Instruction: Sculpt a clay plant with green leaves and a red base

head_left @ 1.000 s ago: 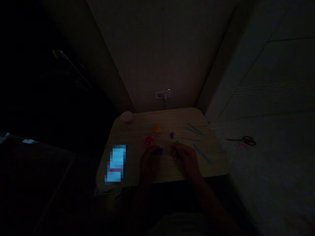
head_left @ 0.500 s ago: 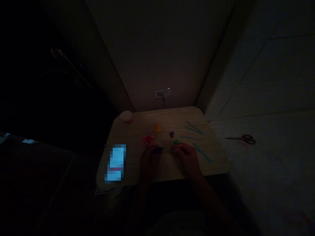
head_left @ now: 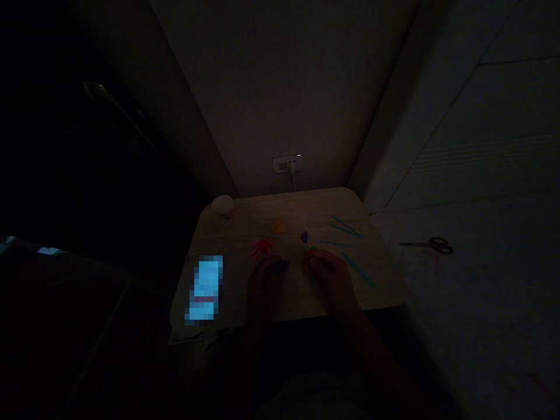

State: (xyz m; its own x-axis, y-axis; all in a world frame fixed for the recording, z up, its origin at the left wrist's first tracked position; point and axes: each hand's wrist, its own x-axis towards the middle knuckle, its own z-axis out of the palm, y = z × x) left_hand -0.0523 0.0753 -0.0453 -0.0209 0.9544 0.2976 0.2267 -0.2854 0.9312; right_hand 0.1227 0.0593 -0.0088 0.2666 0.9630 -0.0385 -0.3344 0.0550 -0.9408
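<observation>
The light is very dim. My left hand (head_left: 263,286) is closed around a dark purple lump (head_left: 279,266), perhaps modelling clay. My right hand (head_left: 331,274) has its thumb and fingers pinched together, close to a green piece (head_left: 313,249) partly hidden behind the fingers; what the pinch holds cannot be made out. A small purple lump (head_left: 305,237) lies just beyond. Ahead of my left hand is a red-pink figure (head_left: 262,246) with several limb-like strips. Farther back stands an orange tiered cone (head_left: 278,226).
Several thin blue sticks (head_left: 359,269) lie on the right of the wooden table (head_left: 227,303). A blurred-out bright screen (head_left: 205,290) is at the left, a paper cup (head_left: 224,207) at the back left corner. Scissors (head_left: 431,245) rest off the table's right side. A wall socket (head_left: 287,164) holds a plug.
The picture is darker and the view has shifted slightly. Both hands stay in nearly the same places, with little visible finger movement.
</observation>
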